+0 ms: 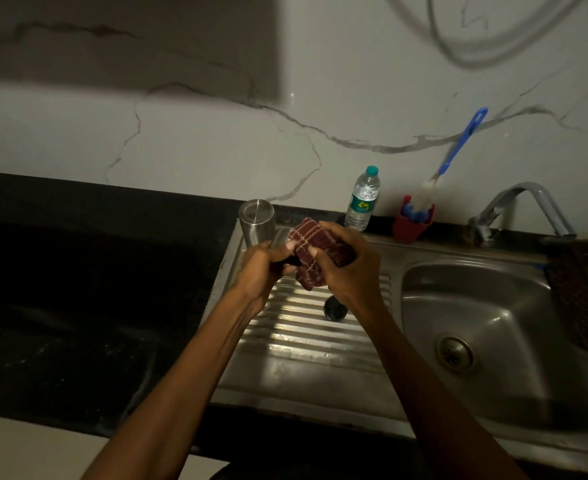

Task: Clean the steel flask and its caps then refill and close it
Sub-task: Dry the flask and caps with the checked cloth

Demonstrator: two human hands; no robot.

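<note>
My left hand [263, 268] grips the steel flask [258, 221], held tilted above the ribbed drainboard [306, 341]. My right hand [349, 263] clutches the maroon checked cloth [311, 244] against the flask's lower end. One black cap [335, 307] lies on the drainboard, just below my right wrist. A water bottle [362, 199] stands by the wall.

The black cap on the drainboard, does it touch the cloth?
Apart. The head view shows bare ribbed steel between the black cap and the cloth.

Maroon checked cloth [315, 252], red cup [411, 226], blue brush [459, 147], blk counter [78, 271].
</note>
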